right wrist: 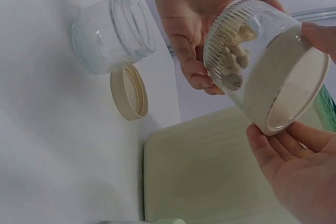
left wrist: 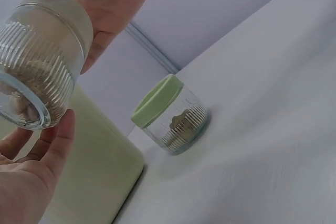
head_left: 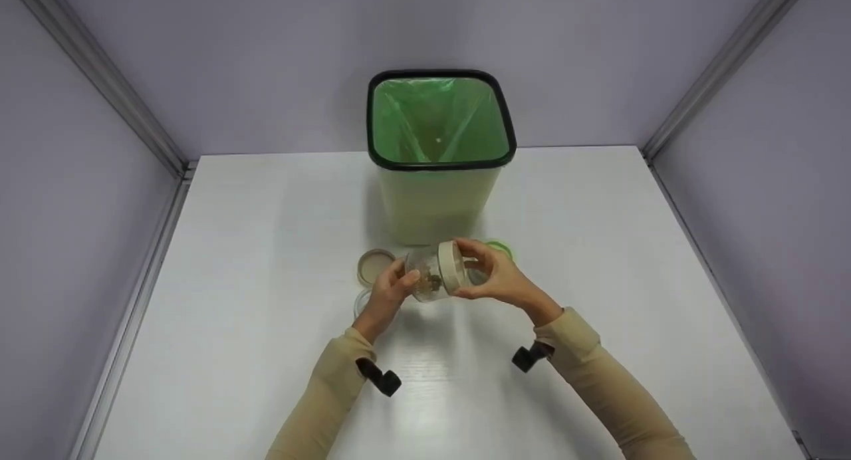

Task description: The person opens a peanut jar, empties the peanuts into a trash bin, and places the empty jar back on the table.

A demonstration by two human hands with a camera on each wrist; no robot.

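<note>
Glass jar [head_left: 431,277] held up off the table [head_left: 266,247] between both hands, right in front of the bin [head_left: 439,181]. Left hand [head_left: 389,294] cupped around the bottom end, fingers curled on the ribbed glass; right hand [head_left: 495,277] wrapped around the cream lid [head_left: 451,267], thumb and fingers on its rim. Tipped on its side, long axis running roughly left to right, lid end toward the right hand, base toward the left. Some brownish bits [right wrist: 231,64] piled against the lower side of the glass. Just past the left hand: an empty open jar [right wrist: 113,32] lying on its side plus a loose cream lid [right wrist: 129,92] flat on the table beside it, touching or nearly so. Behind the right hand: another small jar with a green lid [left wrist: 170,116], upright near the bin, with more brown stuff inside.
</note>
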